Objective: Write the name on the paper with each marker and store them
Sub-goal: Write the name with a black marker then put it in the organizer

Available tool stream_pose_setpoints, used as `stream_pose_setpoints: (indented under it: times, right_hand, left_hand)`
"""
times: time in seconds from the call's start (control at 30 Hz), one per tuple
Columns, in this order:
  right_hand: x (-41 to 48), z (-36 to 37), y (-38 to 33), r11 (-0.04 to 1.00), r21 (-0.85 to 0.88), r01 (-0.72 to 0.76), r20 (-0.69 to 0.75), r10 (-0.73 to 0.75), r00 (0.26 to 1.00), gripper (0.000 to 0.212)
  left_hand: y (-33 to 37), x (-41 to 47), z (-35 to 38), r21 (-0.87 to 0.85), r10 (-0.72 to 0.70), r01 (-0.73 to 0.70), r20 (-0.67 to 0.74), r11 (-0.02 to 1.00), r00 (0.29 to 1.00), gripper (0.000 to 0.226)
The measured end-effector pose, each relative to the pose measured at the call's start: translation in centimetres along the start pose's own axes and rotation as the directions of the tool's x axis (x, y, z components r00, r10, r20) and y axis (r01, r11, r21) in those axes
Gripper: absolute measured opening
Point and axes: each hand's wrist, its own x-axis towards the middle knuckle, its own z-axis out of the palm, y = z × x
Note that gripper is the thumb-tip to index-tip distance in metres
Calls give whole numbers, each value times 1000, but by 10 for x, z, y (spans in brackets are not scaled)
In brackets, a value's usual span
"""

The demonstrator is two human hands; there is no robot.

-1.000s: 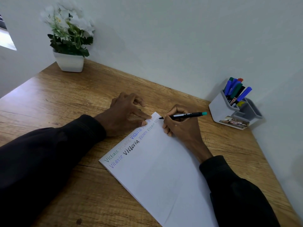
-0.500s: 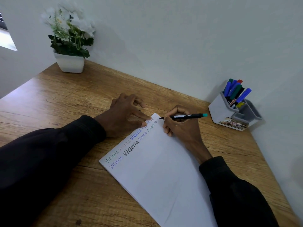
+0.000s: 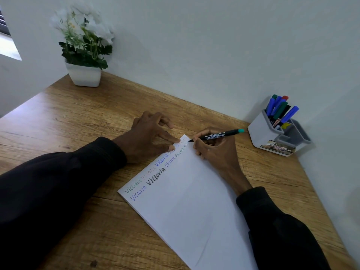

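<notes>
Gripping the slim black teal-ended marker (image 3: 216, 135) mid-barrel, the right hand (image 3: 214, 149) keeps its tip at the white paper sheet's (image 3: 191, 207) far corner. The left hand's (image 3: 150, 137) straight fingers pin the light, slide-prone sheet.

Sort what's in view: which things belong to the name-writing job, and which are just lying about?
Part of the job: paper with the name written several times; teal-ended marker gripped by the right hand; left hand pressing the paper; grey holder with stored markers.
Just lying about: potted flowers at the desk's far corner.
</notes>
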Motion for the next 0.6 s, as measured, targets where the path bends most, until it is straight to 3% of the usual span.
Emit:
stream_pose_setpoints:
  times: [0.6]
  right_hand:
    - [3,0,4,1000,-4,-14,-46,13,999,12]
  left_hand:
    - [2,-1,-2,-24,-2,2,-3,1000,1000,26]
